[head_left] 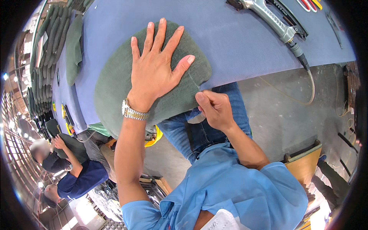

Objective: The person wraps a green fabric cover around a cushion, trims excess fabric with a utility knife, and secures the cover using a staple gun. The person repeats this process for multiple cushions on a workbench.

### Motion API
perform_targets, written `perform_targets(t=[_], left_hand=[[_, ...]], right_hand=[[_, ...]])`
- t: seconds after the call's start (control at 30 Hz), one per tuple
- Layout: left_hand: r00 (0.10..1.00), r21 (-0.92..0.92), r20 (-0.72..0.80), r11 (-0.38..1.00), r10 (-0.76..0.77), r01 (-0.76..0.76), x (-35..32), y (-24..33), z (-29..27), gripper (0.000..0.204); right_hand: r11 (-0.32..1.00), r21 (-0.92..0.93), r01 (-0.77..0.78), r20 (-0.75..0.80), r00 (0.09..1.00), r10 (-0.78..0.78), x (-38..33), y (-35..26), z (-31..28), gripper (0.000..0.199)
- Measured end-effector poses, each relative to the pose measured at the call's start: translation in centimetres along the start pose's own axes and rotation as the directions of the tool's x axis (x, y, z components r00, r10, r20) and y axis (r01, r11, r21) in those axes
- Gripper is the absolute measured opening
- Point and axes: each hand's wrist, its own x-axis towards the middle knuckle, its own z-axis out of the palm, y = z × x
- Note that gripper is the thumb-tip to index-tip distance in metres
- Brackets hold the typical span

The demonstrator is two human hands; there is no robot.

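A dark green fabric-covered pad point(115, 84) with rounded corners lies on the blue-covered table, its near edge reaching over the table's edge toward my lap. My left hand point(155, 67) rests flat on its top, fingers spread and thumb pointing right. At the pad's near right edge, my right hand point(216, 109) is closed in a pinch, thumb over the curled fingers. A thin pale line runs across the fabric to that pinch; I cannot tell whether it is a thread or a crease. What the fingertips hold is hidden.
A silver air staple gun point(272, 21) lies at the back right, its hose point(312, 86) hanging off the table. Beyond are colored tool handles point(308, 4) and thin tweezers-like tool point(334, 30). Green pads point(51, 42) are stacked at left. Two people point(82, 176) work at lower left.
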Motion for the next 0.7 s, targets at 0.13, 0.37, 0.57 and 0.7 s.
perform_targets(t=[0.13,0.37,0.57,0.7], left_hand=[[1.000,-0.021,-0.008,1.000,0.003,-0.004,-0.1,0.0,0.1,0.074],[0.998,-0.106,0.048,0.994,0.041,-0.036,-4.9,1.3,-2.6,0.090],[0.985,0.070,0.091,0.987,-0.150,0.144,-13.6,3.2,-1.6,0.100],[0.983,0.116,-0.004,0.976,-0.183,0.182,-12.7,3.6,-0.6,0.110]], right_hand=[[0.970,0.197,-0.143,0.022,0.990,0.142,0.1,2.1,0.8,0.051],[0.957,0.222,-0.187,0.022,0.982,0.187,0.4,3.1,0.6,0.050],[0.967,0.199,-0.158,0.015,0.987,0.158,0.2,3.7,1.2,0.053],[0.968,0.206,-0.147,-0.010,0.988,0.152,0.2,3.3,1.2,0.053]])
